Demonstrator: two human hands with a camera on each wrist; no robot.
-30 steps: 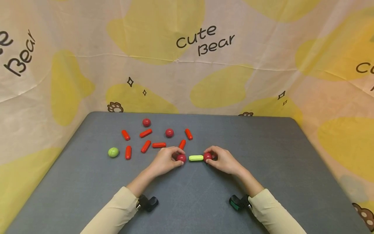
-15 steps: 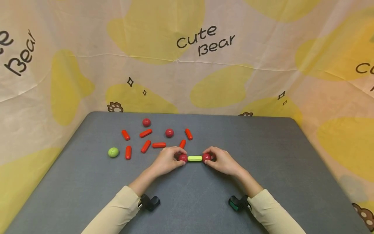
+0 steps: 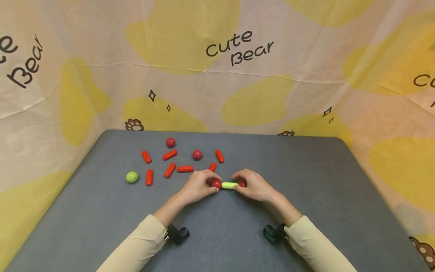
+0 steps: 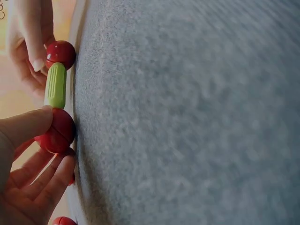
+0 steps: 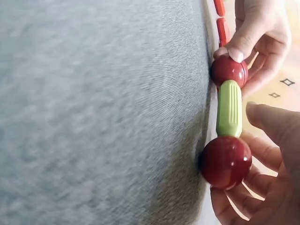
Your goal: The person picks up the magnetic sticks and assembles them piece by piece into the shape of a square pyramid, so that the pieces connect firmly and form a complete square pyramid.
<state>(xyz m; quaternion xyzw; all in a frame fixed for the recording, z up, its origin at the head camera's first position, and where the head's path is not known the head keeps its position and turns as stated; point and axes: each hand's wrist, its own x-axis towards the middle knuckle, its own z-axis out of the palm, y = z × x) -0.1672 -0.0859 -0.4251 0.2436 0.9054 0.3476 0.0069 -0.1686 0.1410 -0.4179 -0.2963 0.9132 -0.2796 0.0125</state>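
A: Both hands closed inward since 1.0 s ago; gap at left end of green rod (image 3: 229,185) gone

B: State now?

A: Left hand (image 3: 198,186) pinches left red ball (image 3: 216,184), right hand (image 3: 253,186) pinches right red ball (image 3: 242,183); both touch the rod's ends, low over bench (image 3: 306,181)

B: Step?

A: Joining, I judge. Next needs a seating check. Beyond: spare red rods (image 3: 185,169), green ball (image 3: 132,176)
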